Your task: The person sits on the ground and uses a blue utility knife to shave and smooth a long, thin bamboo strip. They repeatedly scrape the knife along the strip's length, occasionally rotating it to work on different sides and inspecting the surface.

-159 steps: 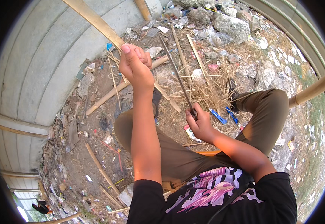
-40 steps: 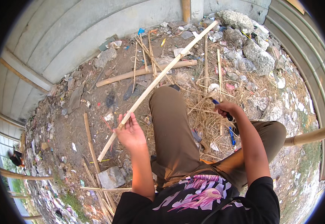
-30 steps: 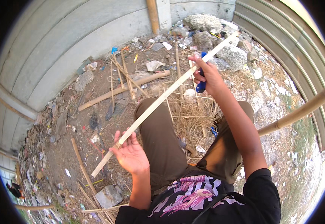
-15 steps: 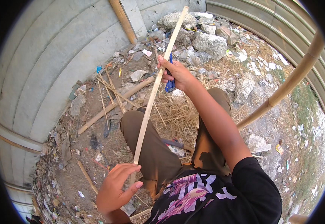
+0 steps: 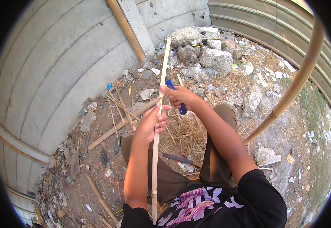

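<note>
A long, pale bamboo strip (image 5: 165, 62) runs nearly upright through the picture, from the rubble at the far end down to my shirt. My left hand (image 5: 150, 123) is closed around its middle, index finger stretched out across toward the right. Just beyond it, my right hand (image 5: 182, 97) has its thumb against the strip, at a knot. Its fingers are wrapped round a blue utility knife (image 5: 183, 109), which sticks out above and below the hand. Whether the knife's blade touches the strip cannot be made out.
Between my legs lie straw-like shavings (image 5: 188, 133) and a dark-bladed tool (image 5: 173, 157) with a wooden handle. A bamboo pole (image 5: 279, 108) slants up at the right. Thin sticks and a thicker bamboo piece (image 5: 106, 138) lie left, near the concrete wall (image 5: 70, 76). Rocks (image 5: 216, 61) and litter are behind.
My left hand has moved up and right from the strip's near end to grip its middle. The strip has slid toward me and stands more upright. The knife stays in my right hand.
</note>
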{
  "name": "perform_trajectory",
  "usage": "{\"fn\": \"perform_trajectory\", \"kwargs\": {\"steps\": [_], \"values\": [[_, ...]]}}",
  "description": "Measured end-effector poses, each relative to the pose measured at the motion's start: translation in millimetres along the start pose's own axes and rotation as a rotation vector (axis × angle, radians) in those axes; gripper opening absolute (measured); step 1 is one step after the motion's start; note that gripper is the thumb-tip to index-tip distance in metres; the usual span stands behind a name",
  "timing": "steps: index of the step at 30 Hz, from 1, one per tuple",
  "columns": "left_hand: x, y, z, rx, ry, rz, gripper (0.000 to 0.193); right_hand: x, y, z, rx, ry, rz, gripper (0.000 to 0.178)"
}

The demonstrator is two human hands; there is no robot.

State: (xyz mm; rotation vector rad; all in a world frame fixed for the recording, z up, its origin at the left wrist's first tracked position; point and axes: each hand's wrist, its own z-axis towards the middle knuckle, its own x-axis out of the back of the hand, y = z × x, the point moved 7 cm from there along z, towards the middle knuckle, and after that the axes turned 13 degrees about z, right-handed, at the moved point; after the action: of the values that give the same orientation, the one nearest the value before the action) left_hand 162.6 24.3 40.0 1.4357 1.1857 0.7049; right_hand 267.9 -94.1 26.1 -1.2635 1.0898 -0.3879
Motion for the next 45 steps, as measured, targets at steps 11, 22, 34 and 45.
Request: {"fn": "perform_trajectory", "kwargs": {"steps": [11,22,34,45], "values": [[35.5,-49.2,13.4,0.036,0.224,-0.228,0.031,-0.1,-13.7,-32.5,0.403,0.267,-1.086,0.05],[38.6,-57.1,8.7,-0.141,0.641,0.772,0.04,-18.9,8.2,-46.9,0.613,0.121,-1.434,0.046],[20.7,-36.6,-11.0,-0.13,0.694,1.094,0.04,-23.8,14.2,-48.5,0.645,0.147,-1.541,0.049],[5.3,-34.7,-24.0,-0.138,0.651,1.108,0.034,-16.7,13.1,-46.6,0.703,0.198,-1.586,0.049]]}}
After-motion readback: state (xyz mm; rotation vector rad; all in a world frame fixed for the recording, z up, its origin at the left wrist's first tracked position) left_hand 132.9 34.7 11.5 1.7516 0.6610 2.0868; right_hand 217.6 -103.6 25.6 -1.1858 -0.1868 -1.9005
